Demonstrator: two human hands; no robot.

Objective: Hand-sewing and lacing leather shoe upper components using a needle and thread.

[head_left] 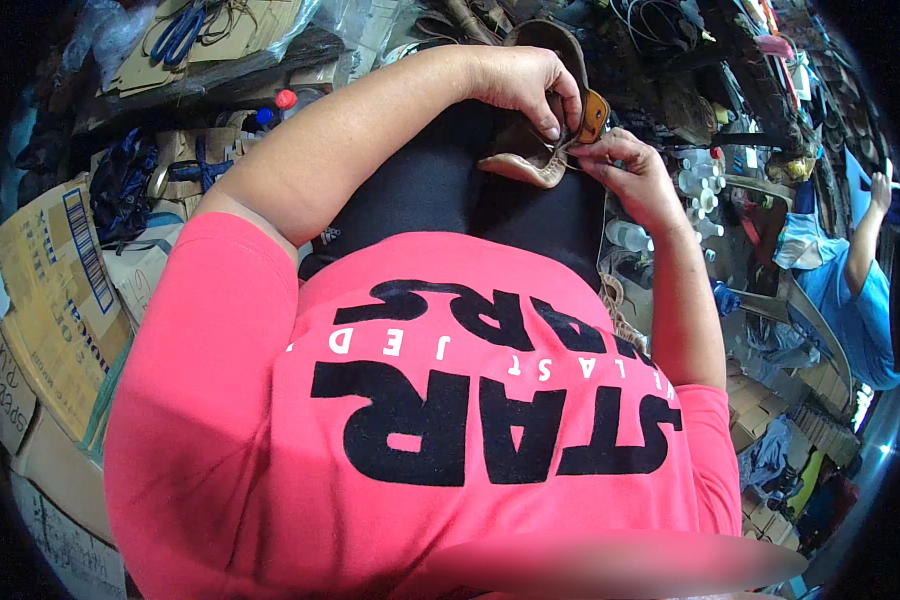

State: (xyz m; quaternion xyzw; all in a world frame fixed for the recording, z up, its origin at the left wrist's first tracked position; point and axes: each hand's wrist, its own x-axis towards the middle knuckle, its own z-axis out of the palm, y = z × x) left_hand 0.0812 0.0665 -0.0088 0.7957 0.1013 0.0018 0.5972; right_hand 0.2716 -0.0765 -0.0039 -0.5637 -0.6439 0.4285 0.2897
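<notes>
A brown leather piece [523, 165] with curved edges rests over my dark-trousered lap; its exact kind I cannot tell. From its upper part a smooth tan tab [594, 114] stands out between my hands. Bent fingers of my left hand [530, 85] press down on the leather from above, closed at its inner fold. On the other side, my right hand [635, 168] pinches the edge of the same piece just below the tab. Whatever small thing lies between the fingertips is hidden.
Cardboard boxes [55, 310] stack up at my left. Blue-handled scissors [178, 36] lie on cardboard at the far left. Several white bottles [698, 185] stand right of my right hand. Farther right is another person in a blue shirt [860, 305], one arm raised.
</notes>
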